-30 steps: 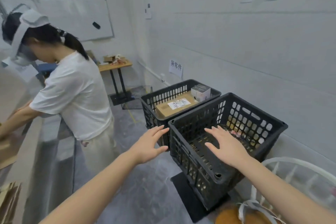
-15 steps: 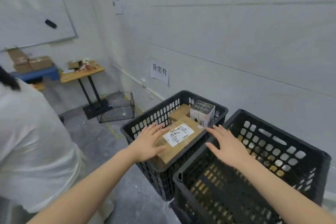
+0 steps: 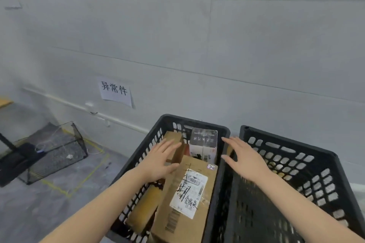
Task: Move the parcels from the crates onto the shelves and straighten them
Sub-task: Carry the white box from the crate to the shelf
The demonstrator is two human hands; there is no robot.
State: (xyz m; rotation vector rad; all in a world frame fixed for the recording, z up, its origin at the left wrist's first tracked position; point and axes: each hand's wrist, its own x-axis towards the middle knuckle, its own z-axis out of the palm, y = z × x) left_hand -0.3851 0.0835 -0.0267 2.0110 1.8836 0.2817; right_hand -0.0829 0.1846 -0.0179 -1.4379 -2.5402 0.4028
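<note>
Two black slotted crates stand side by side against the wall. The left crate [image 3: 158,136] holds a large brown parcel [image 3: 205,199] with a white shipping label, smaller brown parcels [image 3: 175,142] beside and behind it, and a white and black printed box [image 3: 203,144] at the back. My left hand [image 3: 160,162] hovers open over the left side of this crate, fingers spread, above the parcels. My right hand [image 3: 245,160] is open over the rims where the two crates meet. The right crate [image 3: 308,152] looks mostly dark inside; its contents are unclear.
The grey wall runs close behind the crates, with a paper sign [image 3: 115,90] taped to it. A wire mesh cage [image 3: 57,150] sits on the grey floor to the left, inside yellow tape marks. A black table base [image 3: 11,158] stands at the far left.
The view has moved closer to the left crate and turned right; the other person is out of sight. Both hands have reached forward and now hover over the parcels, still holding nothing.
</note>
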